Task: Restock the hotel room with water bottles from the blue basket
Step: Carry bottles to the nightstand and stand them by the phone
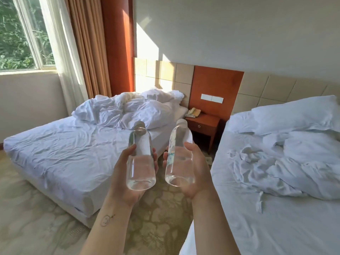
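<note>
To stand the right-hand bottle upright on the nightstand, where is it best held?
Around the lower body, from the side, as the right hand holds it now: the bottle is a straight cylinder there, narrowing toward its cap, and a side grip probably leaves the base free.

Dead centre, left bottle (140, 159) in left hand (127, 179), right bottle (179, 157) in right hand (195, 172), side by side, apart. Left bed (55, 148) at nine o'clock, right bed (276, 208) at three. Between them at one o'clock, nightstand (202, 124), telephone (193, 112) on top. Window (18, 34) at eleven, curtains (88, 45) just right of it, behind left bed.
</note>
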{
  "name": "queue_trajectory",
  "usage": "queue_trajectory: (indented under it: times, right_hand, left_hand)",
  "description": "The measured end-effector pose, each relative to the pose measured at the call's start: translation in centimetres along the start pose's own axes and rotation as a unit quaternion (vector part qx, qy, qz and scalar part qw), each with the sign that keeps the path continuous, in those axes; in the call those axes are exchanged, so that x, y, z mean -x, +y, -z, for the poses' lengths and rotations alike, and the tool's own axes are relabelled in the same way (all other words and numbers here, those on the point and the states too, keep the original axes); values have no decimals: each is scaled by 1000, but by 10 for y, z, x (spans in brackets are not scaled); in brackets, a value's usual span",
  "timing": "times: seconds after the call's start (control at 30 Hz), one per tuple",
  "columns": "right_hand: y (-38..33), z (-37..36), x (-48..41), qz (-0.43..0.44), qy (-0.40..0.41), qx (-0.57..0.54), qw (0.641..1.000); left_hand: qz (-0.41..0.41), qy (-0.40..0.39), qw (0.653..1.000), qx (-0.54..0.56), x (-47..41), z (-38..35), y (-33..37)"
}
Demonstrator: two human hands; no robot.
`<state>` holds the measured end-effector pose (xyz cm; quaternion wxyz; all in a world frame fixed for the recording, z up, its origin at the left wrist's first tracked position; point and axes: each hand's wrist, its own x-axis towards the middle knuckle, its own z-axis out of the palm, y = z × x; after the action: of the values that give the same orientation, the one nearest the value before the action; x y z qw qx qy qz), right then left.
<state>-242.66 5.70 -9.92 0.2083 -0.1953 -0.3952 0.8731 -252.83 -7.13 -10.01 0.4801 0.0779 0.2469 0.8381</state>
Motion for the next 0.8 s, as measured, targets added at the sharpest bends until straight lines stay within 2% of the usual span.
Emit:
queue_trajectory:
  times: [0.23,0.57,0.7,0.8]
  right_hand:
    - [-16,-1,-98,36,18,3,999]
    - [-47,-26,-258,80,58,-15,995]
    - [-58,-15,-299,97,82,-23,992]
    - [-68,0,-329,107,96,-43,989]
  left_hand:
    - [30,-5,1000,8,-104,14,35]
    - [62,-48,995,-56,-263,14,118]
    - [103,-36,994,-13,-315,20,128]
    - [129,-62,990,-11,-358,26,128]
